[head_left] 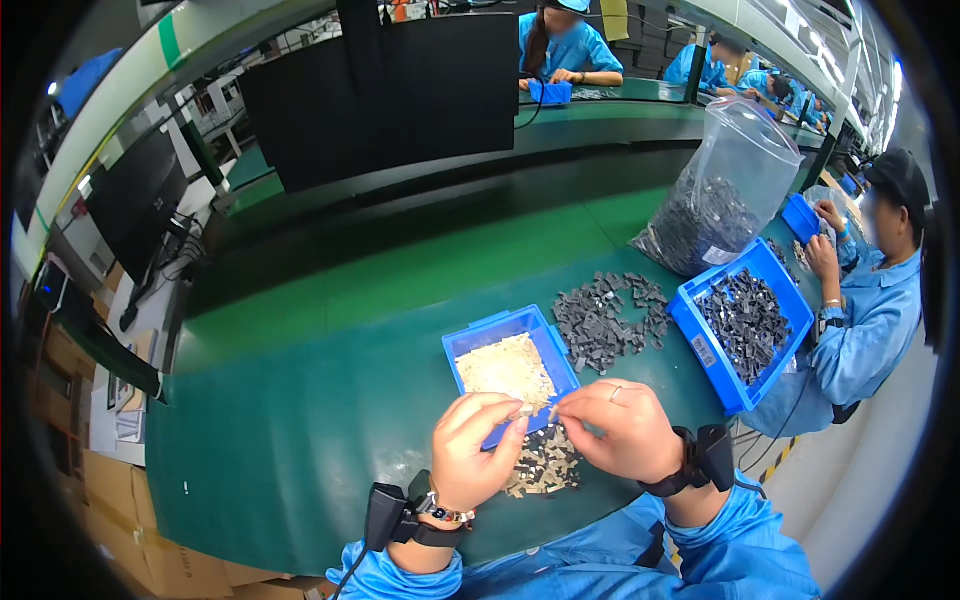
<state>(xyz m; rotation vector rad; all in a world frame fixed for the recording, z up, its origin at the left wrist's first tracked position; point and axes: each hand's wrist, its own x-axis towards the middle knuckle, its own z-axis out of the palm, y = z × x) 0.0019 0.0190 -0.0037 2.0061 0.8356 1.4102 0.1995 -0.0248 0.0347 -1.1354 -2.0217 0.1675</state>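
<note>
Both my hands are raised over the near edge of a small blue bin (556, 335) that holds many small cream-coloured pieces (507, 368). My left hand (474, 446) pinches a small pale piece (524, 411) between thumb and fingers. A short way to its right, my right hand (622, 428) pinches another tiny tan piece (553, 413), partly hidden by the fingertips. Below my hands, on the green table, lies a pile of mixed tan and black small pieces (545, 462). Beyond my right hand spreads a loose heap of dark grey pieces (600, 325).
A larger blue bin (722, 385) of dark pieces stands on the right, with a clear plastic bag (705, 215) of similar pieces behind it. A black monitor (385, 100) hangs over the green table (300, 420). A co-worker (870, 300) sits at the right; others work farther back.
</note>
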